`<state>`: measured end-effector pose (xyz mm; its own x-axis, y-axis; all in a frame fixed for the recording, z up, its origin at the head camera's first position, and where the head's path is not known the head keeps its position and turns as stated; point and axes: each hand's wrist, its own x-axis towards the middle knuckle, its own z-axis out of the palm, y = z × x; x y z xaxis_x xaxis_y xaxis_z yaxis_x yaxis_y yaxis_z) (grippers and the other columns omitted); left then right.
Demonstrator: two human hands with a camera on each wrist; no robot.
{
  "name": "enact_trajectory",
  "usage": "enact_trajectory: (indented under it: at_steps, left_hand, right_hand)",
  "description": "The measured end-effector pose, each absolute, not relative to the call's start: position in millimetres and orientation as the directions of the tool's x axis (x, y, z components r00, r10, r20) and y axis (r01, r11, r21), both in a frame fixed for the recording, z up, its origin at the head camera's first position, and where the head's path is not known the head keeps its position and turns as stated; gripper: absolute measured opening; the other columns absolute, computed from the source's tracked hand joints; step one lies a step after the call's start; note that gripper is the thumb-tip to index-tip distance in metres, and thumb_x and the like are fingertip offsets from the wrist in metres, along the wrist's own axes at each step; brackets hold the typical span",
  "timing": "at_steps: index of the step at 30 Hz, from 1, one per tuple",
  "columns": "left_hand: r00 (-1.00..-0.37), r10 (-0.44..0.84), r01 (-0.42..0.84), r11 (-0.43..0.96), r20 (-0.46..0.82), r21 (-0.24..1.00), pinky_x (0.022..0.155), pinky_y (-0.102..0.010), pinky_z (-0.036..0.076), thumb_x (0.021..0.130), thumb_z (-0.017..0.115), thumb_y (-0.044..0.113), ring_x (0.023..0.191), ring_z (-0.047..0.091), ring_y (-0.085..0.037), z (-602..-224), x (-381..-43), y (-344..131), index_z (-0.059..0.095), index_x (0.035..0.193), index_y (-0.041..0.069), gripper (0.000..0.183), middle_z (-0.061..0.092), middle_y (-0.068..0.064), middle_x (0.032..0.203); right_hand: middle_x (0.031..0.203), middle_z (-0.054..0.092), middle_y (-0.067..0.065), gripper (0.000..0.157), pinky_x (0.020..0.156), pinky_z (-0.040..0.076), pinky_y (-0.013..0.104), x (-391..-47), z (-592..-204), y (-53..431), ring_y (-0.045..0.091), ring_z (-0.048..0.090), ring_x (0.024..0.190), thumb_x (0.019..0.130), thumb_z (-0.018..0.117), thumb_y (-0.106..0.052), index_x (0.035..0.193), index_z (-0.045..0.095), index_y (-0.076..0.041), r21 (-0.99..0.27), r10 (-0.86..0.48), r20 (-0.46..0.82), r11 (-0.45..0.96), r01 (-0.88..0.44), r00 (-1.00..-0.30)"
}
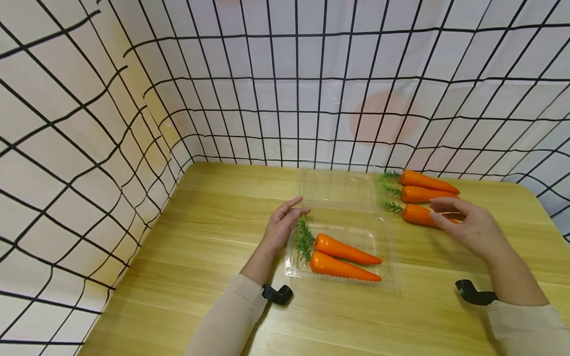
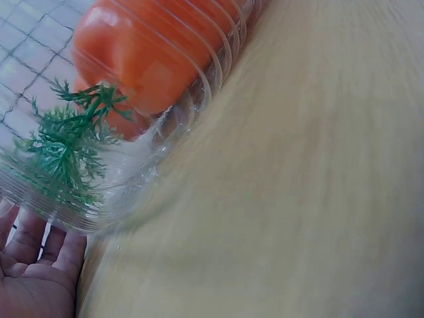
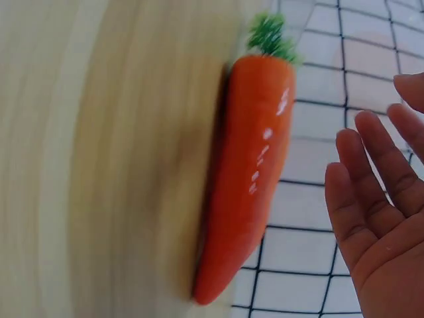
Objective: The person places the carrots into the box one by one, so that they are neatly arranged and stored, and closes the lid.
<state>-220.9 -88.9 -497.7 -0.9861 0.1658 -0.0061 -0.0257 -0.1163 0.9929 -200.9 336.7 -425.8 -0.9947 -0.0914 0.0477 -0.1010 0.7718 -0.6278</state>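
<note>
Hovering at three o'clock of the open plastic clamshell (image 1: 352,231), the right hand (image 1: 467,225) has parted fingers holding nothing, by the nearest of three loose carrots (image 1: 418,215). At nine o'clock, the left hand (image 1: 280,227) seems merely to touch the clamshell's wall, fingers extended. A smooth carrot could roll from a careless pinch; light bracing could let the clamshell skid, jostling the two carrots inside (image 1: 343,268).

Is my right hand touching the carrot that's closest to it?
Apart. The right wrist view shows it: the black-lined backdrop is visible in a clear gap between the right hand and the nearest carrot.
</note>
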Motion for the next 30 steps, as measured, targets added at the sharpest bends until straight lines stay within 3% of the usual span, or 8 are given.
enact_trajectory:
  at_steps: [4, 6, 8, 10, 15, 20, 30]
  left_hand:
    - [-0.986, 0.167, -0.025, -0.11, -0.006, 0.994, 0.121, -0.049, 0.036, 0.107, 0.05, 0.022, 0.136, 0.056, -0.031, -498, -221, -89, 0.048, 0.15, 0.006, 0.046, 0.065, -0.023, 0.135]
    - [-0.986, 0.166, -0.023, -0.111, -0.004, 0.994, 0.121, -0.049, 0.036, 0.107, 0.05, 0.022, 0.136, 0.056, -0.032, -498, -221, -89, 0.049, 0.15, 0.006, 0.046, 0.066, -0.023, 0.135]
    - [-0.986, 0.167, -0.022, -0.113, -0.002, 0.993, 0.121, -0.048, 0.037, 0.106, 0.05, 0.021, 0.136, 0.057, -0.031, -497, -221, -89, 0.048, 0.15, 0.006, 0.046, 0.066, -0.023, 0.135]
    - [-0.986, 0.165, -0.02, -0.11, -0.002, 0.994, 0.12, -0.048, 0.038, 0.106, 0.05, 0.022, 0.135, 0.057, -0.031, -498, -221, -89, 0.048, 0.15, 0.006, 0.047, 0.066, -0.022, 0.135]
    - [-0.987, 0.161, -0.021, -0.109, -0.003, 0.994, 0.119, -0.047, 0.039, 0.106, 0.05, 0.021, 0.134, 0.058, -0.031, -498, -221, -89, 0.048, 0.15, 0.006, 0.047, 0.067, -0.021, 0.134]
    - [-0.987, 0.162, -0.03, -0.121, -0.01, 0.992, 0.12, -0.049, 0.038, 0.106, 0.05, 0.02, 0.135, 0.057, -0.032, -496, -221, -88, 0.049, 0.15, 0.007, 0.046, 0.066, -0.024, 0.134]
    - [-0.986, 0.164, -0.03, -0.116, -0.01, 0.993, 0.121, -0.05, 0.037, 0.106, 0.05, 0.02, 0.135, 0.057, -0.032, -496, -221, -89, 0.048, 0.15, 0.006, 0.046, 0.067, -0.022, 0.133]
  right_hand:
    - [0.138, 0.061, 0.001, 0.052, 0.085, 0.046, 0.022, -206, -433, 347, 0.017, 0.057, 0.121, 0.099, 0.063, -0.046, 0.138, 0.061, -0.012, -0.619, -0.082, 0.002, 0.783, -0.066, -0.997]
    - [0.145, 0.056, 0.02, 0.054, 0.093, 0.047, 0.041, -208, -436, 352, 0.04, 0.05, 0.129, 0.1, 0.061, -0.048, 0.139, 0.058, -0.011, -0.61, -0.074, -0.019, 0.791, -0.047, -0.997]
    - [0.15, 0.049, 0.028, 0.058, 0.097, 0.043, 0.06, -211, -438, 357, 0.053, 0.043, 0.133, 0.1, 0.06, -0.049, 0.141, 0.055, -0.009, -0.619, -0.075, -0.054, 0.785, -0.026, -0.996]
    - [0.153, 0.043, 0.032, 0.062, 0.1, 0.036, 0.072, -214, -440, 361, 0.057, 0.038, 0.136, 0.099, 0.061, -0.05, 0.143, 0.052, -0.007, -0.624, -0.081, -0.091, 0.781, -0.007, -0.993]
    - [0.155, 0.034, 0.038, 0.077, 0.104, 0.029, 0.076, -221, -446, 371, 0.062, 0.03, 0.138, 0.096, 0.063, -0.057, 0.149, 0.044, -0.004, -0.598, -0.111, -0.195, 0.801, 0.029, -0.974]
    - [0.154, 0.033, 0.039, 0.084, 0.103, 0.03, 0.076, -223, -454, 376, 0.061, 0.03, 0.137, 0.095, 0.064, -0.057, 0.154, 0.038, -0.002, -0.569, -0.143, -0.246, 0.822, 0.023, -0.959]
    - [0.152, 0.039, 0.036, 0.075, 0.099, 0.035, 0.072, -224, -464, 377, 0.056, 0.038, 0.133, 0.097, 0.062, -0.055, 0.152, 0.042, -0.008, -0.535, -0.178, -0.245, 0.845, -0.02, -0.953]
